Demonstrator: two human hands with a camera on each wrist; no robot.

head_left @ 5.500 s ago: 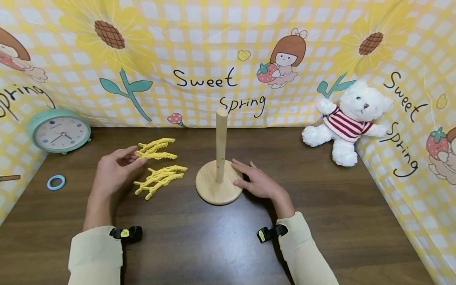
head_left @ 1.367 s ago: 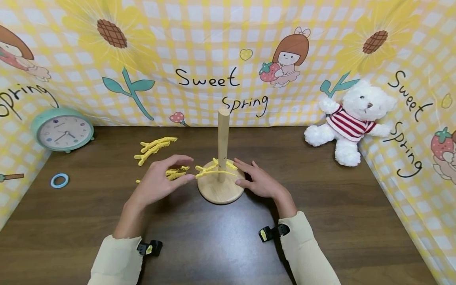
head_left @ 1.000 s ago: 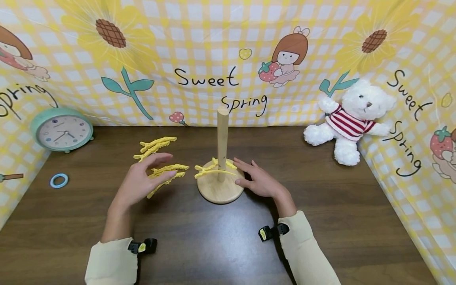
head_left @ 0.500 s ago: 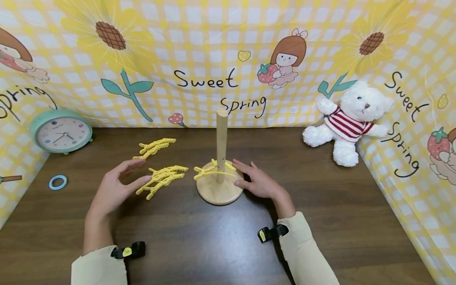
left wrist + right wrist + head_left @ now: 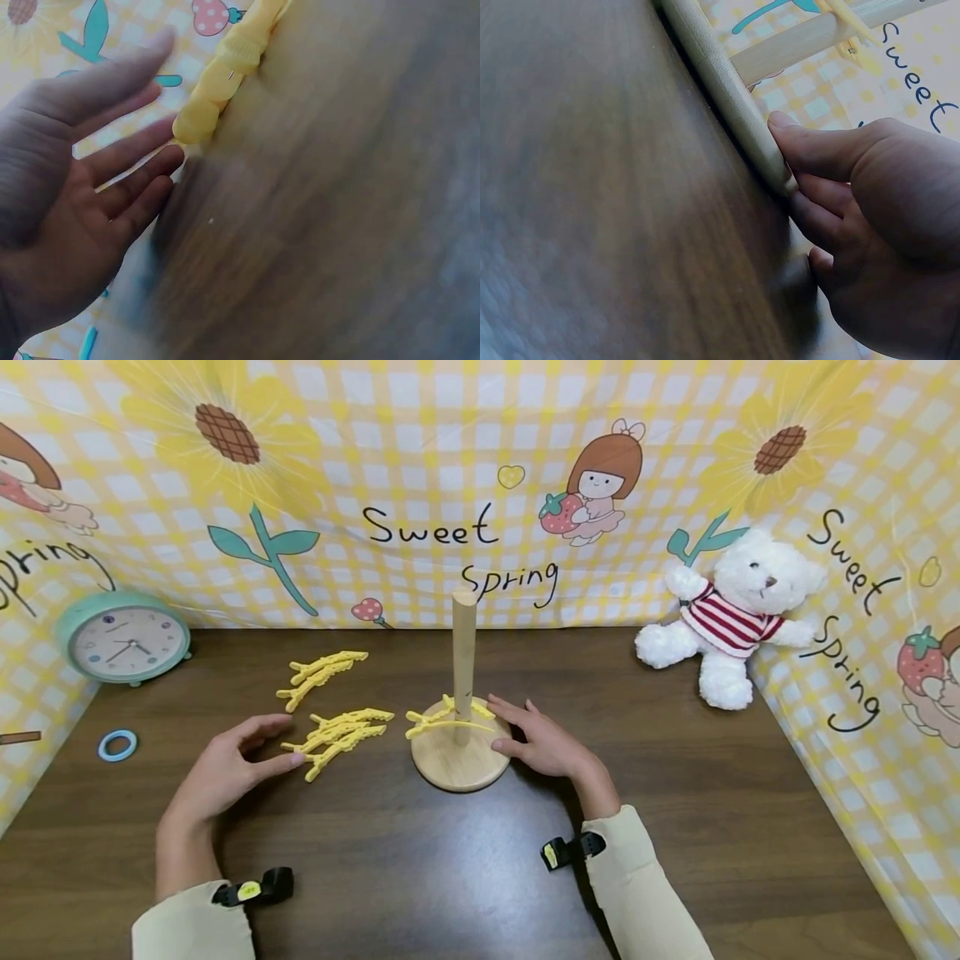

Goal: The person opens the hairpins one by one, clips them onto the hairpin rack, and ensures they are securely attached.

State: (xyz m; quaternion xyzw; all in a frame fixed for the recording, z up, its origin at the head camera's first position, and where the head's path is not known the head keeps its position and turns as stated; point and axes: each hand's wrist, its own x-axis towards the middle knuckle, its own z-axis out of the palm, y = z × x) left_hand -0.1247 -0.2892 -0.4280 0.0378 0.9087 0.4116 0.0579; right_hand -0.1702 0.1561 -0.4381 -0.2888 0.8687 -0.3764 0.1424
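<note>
Several yellow alligator hair clips (image 5: 347, 733) lie in a bunch left of the round-based wooden stand (image 5: 459, 770). My left hand (image 5: 228, 768) is spread at their left ends, thumb and fingers apart. In the left wrist view, a yellow hair clip (image 5: 225, 71) shows just beyond the fingertips, not gripped. Another yellow clip (image 5: 442, 724) straddles the stand's upright post low down, one arm in front and one behind. My right hand (image 5: 551, 742) rests against the right rim of the base. The right wrist view shows its thumb (image 5: 817, 146) on that rim.
Two more yellow clips (image 5: 318, 677) lie behind the bunch. A mint alarm clock (image 5: 126, 637) and a light blue ring (image 5: 117, 745) are at the left. A white teddy bear (image 5: 738, 610) sits at the back right, against the yellow checked cloth (image 5: 420, 460).
One clip from the rear group is now on the post, where my left hand let go of it. That hand has since moved back left to the front bunch. My right hand stays put.
</note>
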